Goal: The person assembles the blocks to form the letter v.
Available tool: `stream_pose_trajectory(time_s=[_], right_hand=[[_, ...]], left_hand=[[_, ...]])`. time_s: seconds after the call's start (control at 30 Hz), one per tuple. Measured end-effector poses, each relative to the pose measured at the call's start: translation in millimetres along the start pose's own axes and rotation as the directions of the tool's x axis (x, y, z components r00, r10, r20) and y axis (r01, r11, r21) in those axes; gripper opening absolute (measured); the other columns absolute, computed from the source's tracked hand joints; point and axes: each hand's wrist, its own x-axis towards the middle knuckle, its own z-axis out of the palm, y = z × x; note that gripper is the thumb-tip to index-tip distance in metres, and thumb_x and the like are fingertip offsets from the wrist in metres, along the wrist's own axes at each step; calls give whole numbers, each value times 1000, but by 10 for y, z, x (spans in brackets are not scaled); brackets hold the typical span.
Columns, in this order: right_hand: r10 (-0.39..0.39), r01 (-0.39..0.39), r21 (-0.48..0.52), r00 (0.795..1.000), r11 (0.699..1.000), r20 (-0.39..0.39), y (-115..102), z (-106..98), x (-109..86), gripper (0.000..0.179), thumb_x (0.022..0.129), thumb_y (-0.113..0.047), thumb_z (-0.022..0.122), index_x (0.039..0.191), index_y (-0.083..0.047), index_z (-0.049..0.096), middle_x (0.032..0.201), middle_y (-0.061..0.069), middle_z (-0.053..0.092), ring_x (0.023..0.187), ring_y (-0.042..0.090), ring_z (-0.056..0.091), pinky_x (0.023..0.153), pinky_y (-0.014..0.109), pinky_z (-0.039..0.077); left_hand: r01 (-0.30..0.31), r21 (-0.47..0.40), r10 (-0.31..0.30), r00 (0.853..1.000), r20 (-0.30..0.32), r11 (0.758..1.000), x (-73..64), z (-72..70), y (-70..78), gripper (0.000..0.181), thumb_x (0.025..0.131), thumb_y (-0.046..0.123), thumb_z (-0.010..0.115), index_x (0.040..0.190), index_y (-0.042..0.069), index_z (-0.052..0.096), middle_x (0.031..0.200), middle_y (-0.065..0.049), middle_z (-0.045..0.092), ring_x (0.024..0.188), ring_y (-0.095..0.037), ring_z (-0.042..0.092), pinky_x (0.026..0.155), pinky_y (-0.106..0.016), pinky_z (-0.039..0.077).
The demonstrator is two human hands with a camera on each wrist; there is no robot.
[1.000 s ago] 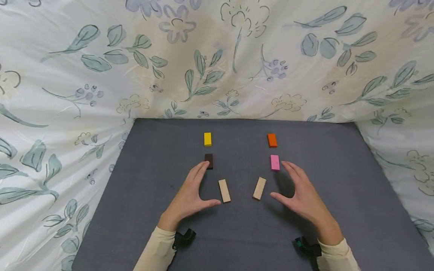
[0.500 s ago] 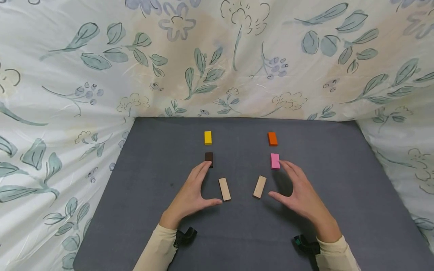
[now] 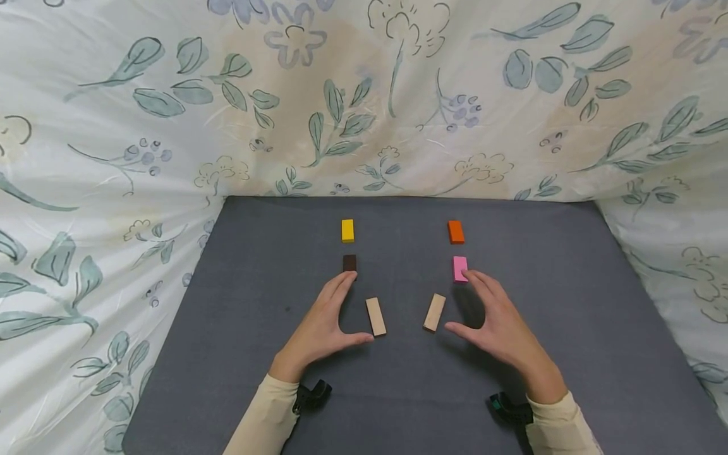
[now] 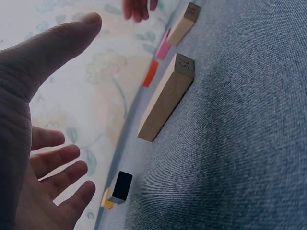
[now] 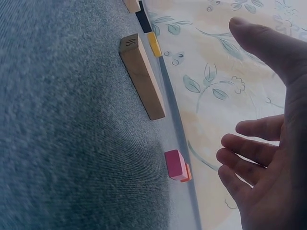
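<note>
My left hand [image 3: 322, 321] hovers over the cloth with thumb and fingers spread apart, holding nothing. Its fingertips overlap the near end of the dark brown block [image 3: 349, 261] in the head view, and its thumb tip points at the left plain wooden block [image 3: 376, 316]. Mirroring it, my right hand [image 3: 505, 322] is spread and holds nothing. Its fingertips overlap the pink block [image 3: 459, 268], while its thumb is near the right plain wooden block [image 3: 435, 312]. Both wrist views show a gap between the hands and the blocks. Markings show on the wooden blocks' ends [image 4: 184, 66].
Farther back lie a yellow block [image 3: 347, 231] on the left and an orange block [image 3: 456, 232] on the right. The dark grey cloth [image 3: 404, 392] covers the table. Floral fabric [image 3: 364, 95] hangs behind and along both sides.
The right hand has drifted slightly left, towards the pink block and the right wooden block. The left hand has shifted slightly right. The blocks stay in place.
</note>
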Motion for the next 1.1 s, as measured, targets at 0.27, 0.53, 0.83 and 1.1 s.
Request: stream_pose_trajectory(time_s=[0.27, 0.53, 0.83, 1.1], right_hand=[[4, -3, 6, 1000, 1000, -9, 9, 47, -23, 108, 79, -39, 98, 166, -8, 41, 161, 21, 43, 145, 44, 42, 109, 75, 42], [9, -9, 14, 1000, 1000, -3, -9, 58, -51, 110, 78, -38, 99, 166, -7, 41, 161, 22, 43, 145, 44, 42, 110, 73, 43], [-10, 9, 26, 1000, 1000, 10, 12, 127, -46, 112, 78, -41, 100, 166, -6, 40, 161, 18, 45, 144, 40, 46, 110, 69, 44], [-23, 23, 44, 1000, 999, -3, -7, 168, -53, 113, 75, -38, 102, 165, -5, 41, 158, 17, 48, 140, 37, 49, 110, 66, 45]], left_hand=[[3, -18, -3, 1000, 3, 1000, -9, 1, -26, 120, 79, 51, 98, 171, 11, 33, 174, -6, 30, 158, -29, 32, 122, -59, 37], [-18, -2, 19, 1000, 15, 1000, -6, 27, 0, 118, 79, 49, 99, 170, 9, 35, 173, -8, 32, 157, -29, 34, 121, -57, 38], [-43, -2, 43, 998, 37, 999, 35, 85, 4, 117, 79, 49, 98, 169, 7, 36, 172, -9, 32, 155, -30, 35, 120, -57, 40], [-71, 21, 70, 996, 50, 997, 59, 114, 18, 115, 80, 51, 98, 167, 6, 38, 170, -9, 35, 154, -27, 36, 120, -52, 41]])
